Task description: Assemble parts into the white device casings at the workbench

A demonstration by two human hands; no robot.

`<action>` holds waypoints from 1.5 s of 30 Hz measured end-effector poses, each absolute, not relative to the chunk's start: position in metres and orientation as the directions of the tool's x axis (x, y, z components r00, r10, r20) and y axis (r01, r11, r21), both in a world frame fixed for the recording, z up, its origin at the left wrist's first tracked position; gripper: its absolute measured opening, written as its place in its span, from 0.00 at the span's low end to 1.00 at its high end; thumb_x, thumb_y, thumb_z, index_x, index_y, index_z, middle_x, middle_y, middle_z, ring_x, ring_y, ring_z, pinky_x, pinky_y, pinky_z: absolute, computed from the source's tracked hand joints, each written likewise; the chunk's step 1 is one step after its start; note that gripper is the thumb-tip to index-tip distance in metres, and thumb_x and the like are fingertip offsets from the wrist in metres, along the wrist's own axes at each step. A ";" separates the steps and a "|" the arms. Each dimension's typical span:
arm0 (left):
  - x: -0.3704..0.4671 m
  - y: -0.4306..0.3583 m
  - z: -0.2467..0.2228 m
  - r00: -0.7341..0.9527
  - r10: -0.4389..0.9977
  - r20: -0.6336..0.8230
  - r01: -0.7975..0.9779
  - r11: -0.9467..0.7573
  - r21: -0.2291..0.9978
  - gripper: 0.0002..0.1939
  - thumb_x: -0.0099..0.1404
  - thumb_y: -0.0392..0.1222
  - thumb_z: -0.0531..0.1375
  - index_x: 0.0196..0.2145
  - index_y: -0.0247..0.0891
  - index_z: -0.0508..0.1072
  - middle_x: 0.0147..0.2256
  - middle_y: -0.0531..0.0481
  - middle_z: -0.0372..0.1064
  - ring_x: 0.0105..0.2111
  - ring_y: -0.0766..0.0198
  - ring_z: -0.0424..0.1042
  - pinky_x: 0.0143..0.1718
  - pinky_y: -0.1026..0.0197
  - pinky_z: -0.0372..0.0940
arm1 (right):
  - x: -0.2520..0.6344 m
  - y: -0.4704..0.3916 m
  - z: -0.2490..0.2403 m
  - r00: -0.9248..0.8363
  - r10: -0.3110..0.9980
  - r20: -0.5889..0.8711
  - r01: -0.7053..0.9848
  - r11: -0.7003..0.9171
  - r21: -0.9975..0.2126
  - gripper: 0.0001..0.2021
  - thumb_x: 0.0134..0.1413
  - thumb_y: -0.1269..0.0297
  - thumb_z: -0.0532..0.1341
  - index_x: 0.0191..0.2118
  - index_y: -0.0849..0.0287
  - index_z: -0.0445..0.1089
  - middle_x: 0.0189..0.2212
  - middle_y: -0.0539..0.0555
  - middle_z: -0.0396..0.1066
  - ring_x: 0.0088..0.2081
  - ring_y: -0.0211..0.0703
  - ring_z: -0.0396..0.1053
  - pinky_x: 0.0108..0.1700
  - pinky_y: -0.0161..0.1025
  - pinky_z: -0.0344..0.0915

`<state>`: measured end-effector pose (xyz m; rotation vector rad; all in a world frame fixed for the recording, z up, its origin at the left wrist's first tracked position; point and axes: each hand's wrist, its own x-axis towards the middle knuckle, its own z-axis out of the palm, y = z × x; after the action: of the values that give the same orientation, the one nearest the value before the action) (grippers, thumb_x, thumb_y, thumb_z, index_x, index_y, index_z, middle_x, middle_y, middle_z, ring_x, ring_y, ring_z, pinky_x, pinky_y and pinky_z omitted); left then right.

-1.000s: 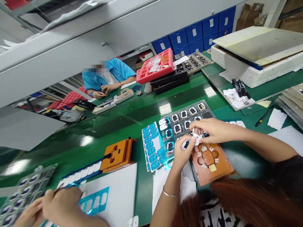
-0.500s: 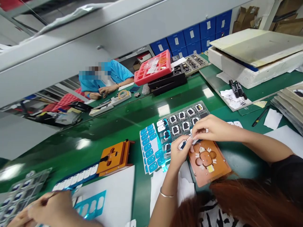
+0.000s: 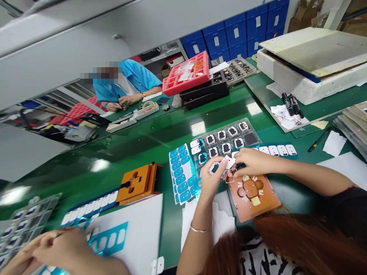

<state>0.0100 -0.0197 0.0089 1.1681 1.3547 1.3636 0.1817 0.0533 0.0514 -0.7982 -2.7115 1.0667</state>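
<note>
My left hand (image 3: pixel 210 175) is closed on a small white rounded frame (image 3: pixel 215 168) with a dark window. A white plate (image 3: pixel 230 162) with small holes shows at its thumb. Close beside it, my right hand (image 3: pixel 248 162) has its fingers curled together, and a thin pale loop (image 3: pixel 231 176) hangs at their tips. Both hands are above an orange fixture (image 3: pixel 254 198) with cut-out shapes. Behind them lies a clear tray (image 3: pixel 220 142) of similar frames with dark centres. A sheet of blue stickers (image 3: pixel 179 175) lies left of my left hand.
A strip of white parts (image 3: pixel 282 149) lies right of the tray. At lower left, a co-worker's hands (image 3: pixel 61 248) work near another orange fixture (image 3: pixel 134 185). Across the bench sit a person in blue (image 3: pixel 137 78) and a red tray (image 3: pixel 189 72). A foam box (image 3: pixel 301 80) stands at back right.
The view has shifted slightly. My hands have moved a little apart, so the white plate and the pale loop show between them. The left-hand frame has turned more into view.
</note>
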 end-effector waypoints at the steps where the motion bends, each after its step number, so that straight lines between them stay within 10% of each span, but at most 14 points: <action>1: 0.010 -0.020 0.009 -0.201 0.978 0.047 0.034 -0.041 0.999 0.20 0.57 0.58 0.66 0.30 0.36 0.72 0.17 0.56 0.66 0.13 0.72 0.59 0.16 0.69 0.54 | 0.180 0.054 0.051 -0.857 0.509 -0.086 0.424 0.600 -0.678 0.01 0.55 0.70 0.67 0.34 0.61 0.78 0.32 0.53 0.75 0.36 0.43 0.70 0.37 0.36 0.59; 26: 0.008 -0.023 0.009 -0.048 0.998 0.049 0.193 -0.038 0.981 0.17 0.62 0.55 0.63 0.32 0.36 0.72 0.16 0.55 0.66 0.17 0.69 0.64 0.22 0.68 0.58 | 0.186 0.058 0.061 -0.671 0.740 -0.042 0.511 0.421 -0.749 0.04 0.51 0.74 0.66 0.28 0.61 0.78 0.25 0.50 0.76 0.31 0.40 0.74 0.34 0.32 0.63; 39: -0.024 -0.056 0.052 -0.166 0.937 0.309 0.561 -0.168 0.811 0.11 0.60 0.49 0.65 0.26 0.39 0.76 0.18 0.52 0.69 0.29 0.61 0.70 0.39 0.60 0.65 | 0.225 0.058 0.106 -0.659 0.752 0.022 0.648 0.582 -0.492 0.02 0.58 0.66 0.66 0.36 0.56 0.77 0.32 0.48 0.76 0.37 0.43 0.74 0.34 0.36 0.62; 45: -0.057 -0.163 0.058 -0.255 0.966 -0.038 0.681 0.208 0.703 0.14 0.64 0.52 0.60 0.33 0.38 0.75 0.19 0.54 0.68 0.24 0.65 0.67 0.34 0.62 0.62 | 0.225 0.060 0.103 -0.644 0.764 -0.028 0.725 0.599 -0.339 0.05 0.61 0.63 0.64 0.40 0.57 0.77 0.37 0.53 0.76 0.40 0.52 0.73 0.32 0.39 0.61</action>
<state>-0.0572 -0.1634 0.0585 1.5238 2.0115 0.7923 0.2252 0.0604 0.1033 -1.2634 -2.7003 0.4892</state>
